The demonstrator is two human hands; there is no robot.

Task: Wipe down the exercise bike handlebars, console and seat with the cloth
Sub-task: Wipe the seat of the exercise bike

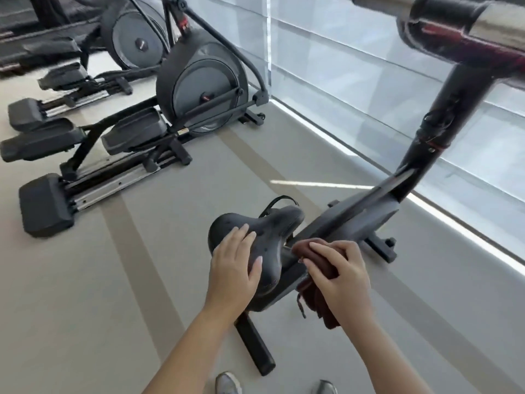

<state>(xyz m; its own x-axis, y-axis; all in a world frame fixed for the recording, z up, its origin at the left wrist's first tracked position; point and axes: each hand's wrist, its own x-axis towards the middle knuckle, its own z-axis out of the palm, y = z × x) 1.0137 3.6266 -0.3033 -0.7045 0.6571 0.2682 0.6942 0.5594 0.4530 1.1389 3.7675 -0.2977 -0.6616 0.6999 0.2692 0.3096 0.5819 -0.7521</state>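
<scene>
The exercise bike's black seat (274, 231) sits low in the middle of the view. My left hand (234, 265) lies on its rear left part, thumb curled over the top. My right hand (339, 270) grips a dark red-brown cloth (314, 282) pressed against the right side of the seat, with a loose end hanging down. The bike's black stem (431, 132) rises to the upper right, where the handlebar (468, 21) with a chrome section crosses the top corner, blurred. The console is out of view.
Two black elliptical trainers (199, 86) stand to the left on the grey floor, pedals (47, 203) toward me. A window wall (369, 66) runs along the right behind the bike. The bike's rear foot bar (255, 344) lies near my shoes (228, 383).
</scene>
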